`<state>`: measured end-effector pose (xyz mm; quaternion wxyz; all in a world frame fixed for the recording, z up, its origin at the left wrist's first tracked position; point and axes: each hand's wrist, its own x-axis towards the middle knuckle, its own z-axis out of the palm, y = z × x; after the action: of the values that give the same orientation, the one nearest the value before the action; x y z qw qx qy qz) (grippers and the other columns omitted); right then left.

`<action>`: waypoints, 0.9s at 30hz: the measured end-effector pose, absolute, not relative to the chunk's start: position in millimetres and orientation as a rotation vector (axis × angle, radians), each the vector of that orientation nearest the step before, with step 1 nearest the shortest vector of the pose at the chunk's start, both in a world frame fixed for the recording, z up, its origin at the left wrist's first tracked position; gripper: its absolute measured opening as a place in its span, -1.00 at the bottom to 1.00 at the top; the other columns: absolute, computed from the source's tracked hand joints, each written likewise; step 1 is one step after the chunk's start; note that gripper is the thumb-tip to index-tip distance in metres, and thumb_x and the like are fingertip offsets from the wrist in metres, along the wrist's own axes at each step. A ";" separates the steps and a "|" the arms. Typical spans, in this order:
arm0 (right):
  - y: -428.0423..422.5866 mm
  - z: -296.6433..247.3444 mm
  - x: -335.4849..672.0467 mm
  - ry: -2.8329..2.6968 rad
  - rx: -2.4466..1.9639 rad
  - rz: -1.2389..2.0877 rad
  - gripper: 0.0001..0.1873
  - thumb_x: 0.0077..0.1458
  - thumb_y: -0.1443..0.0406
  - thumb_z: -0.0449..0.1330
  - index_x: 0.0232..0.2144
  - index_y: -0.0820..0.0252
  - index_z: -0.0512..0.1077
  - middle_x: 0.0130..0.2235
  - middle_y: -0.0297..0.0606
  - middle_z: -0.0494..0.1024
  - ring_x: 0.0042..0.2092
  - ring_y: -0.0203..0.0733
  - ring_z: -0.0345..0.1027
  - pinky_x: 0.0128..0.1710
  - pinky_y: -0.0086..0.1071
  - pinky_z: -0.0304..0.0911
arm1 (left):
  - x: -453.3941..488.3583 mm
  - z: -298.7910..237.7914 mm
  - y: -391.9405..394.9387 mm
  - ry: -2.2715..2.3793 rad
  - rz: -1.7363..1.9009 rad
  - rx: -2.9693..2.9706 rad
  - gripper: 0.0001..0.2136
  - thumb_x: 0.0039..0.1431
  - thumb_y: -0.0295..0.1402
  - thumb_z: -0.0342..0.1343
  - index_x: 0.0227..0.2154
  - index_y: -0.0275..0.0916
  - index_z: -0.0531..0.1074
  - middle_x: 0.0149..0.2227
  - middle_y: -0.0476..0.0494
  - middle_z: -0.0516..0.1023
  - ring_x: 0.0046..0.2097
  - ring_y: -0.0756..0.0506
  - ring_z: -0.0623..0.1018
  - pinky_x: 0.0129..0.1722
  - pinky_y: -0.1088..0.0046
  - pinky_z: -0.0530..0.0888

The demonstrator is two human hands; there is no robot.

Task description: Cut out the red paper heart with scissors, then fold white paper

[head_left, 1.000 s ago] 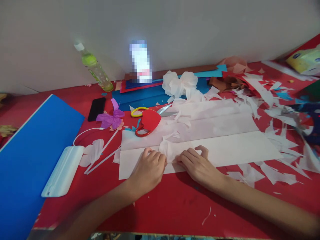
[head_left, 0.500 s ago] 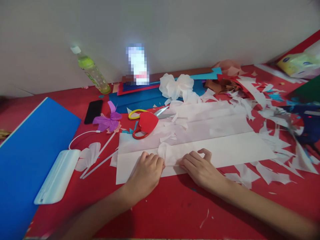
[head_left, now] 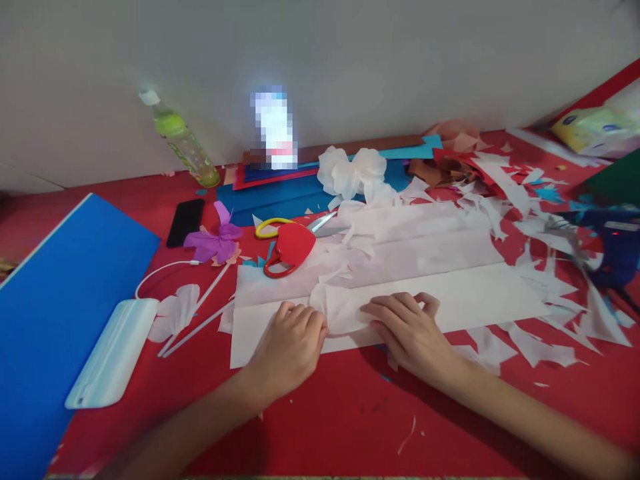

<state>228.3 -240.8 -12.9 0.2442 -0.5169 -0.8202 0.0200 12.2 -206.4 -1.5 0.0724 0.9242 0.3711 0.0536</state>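
My left hand (head_left: 295, 340) is closed in a pinch on the near left side of a small white crepe paper piece (head_left: 343, 310) with a rounded edge. To the right, my right hand (head_left: 410, 330) has its fingers stretched and somewhat apart at that piece's other end; its thumb is mostly hidden. Both rest over a folded white crepe paper sheet (head_left: 475, 297). Beyond them, scissors (head_left: 296, 245) with a red heart-shaped piece between the handles lie on the sheet. Farther back sits a white paper flower (head_left: 353, 173).
White paper scraps (head_left: 540, 343) litter the right side, near a blue glue gun (head_left: 617, 243). At left are a purple paper flower (head_left: 215, 237), a black phone (head_left: 186, 223), a white device (head_left: 114, 353) and a blue board (head_left: 65, 300). A bottle (head_left: 187, 150) leans against the wall.
My right hand has moved slightly right, and its fingers have spread. More of the small white paper piece shows between my hands. My left hand stays nearly in place.
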 end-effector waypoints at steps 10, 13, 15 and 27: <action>-221.1 -7.6 225.8 -2.448 -1.068 0.129 -0.75 0.15 0.45 -0.06 -0.20 0.26 0.38 -0.22 -0.13 0.49 -0.19 -0.18 0.28 -0.19 -0.28 0.16 | 8.0 -3.9 -196.6 1.014 0.056 3.041 -0.83 0.24 -0.48 -0.18 -0.42 -0.27 0.27 -0.42 -0.08 0.38 -0.35 -0.09 0.35 -0.33 0.34 0.16; -207.4 -5.7 220.3 -2.561 -0.993 0.121 -0.69 0.15 0.35 0.01 -0.04 0.28 0.30 0.01 -0.07 0.39 0.03 -0.09 0.20 -0.04 -0.20 0.18 | 7.4 -4.4 -194.7 0.913 0.094 3.133 -0.86 0.20 -0.52 -0.14 -0.44 -0.27 0.26 -0.45 -0.07 0.35 -0.38 -0.09 0.32 -0.38 0.36 0.15; -201.2 -7.4 217.6 -2.622 -0.974 0.151 -0.59 0.12 0.29 0.06 0.03 0.29 0.23 0.09 -0.07 0.31 0.11 -0.08 0.13 0.04 -0.18 0.14 | 6.6 -6.2 -194.2 0.888 0.120 3.177 -0.86 0.19 -0.53 -0.13 -0.46 -0.27 0.25 -0.48 -0.06 0.33 -0.40 -0.09 0.31 -0.39 0.36 0.15; -203.9 -16.7 215.0 -2.608 -1.086 0.101 -0.63 0.08 0.27 0.09 -0.05 0.29 0.29 0.05 -0.11 0.34 0.06 -0.06 0.16 0.08 -0.16 0.04 | 0.9 -10.3 -196.4 0.924 0.180 3.165 -0.89 0.17 -0.53 -0.11 -0.41 -0.27 0.27 -0.46 -0.05 0.30 -0.37 -0.07 0.30 -0.33 0.35 0.20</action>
<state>215.0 -203.9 -16.7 0.1565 -0.3795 -0.9112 0.0353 0.9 -196.4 -10.3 -0.0799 0.9555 0.2788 0.0545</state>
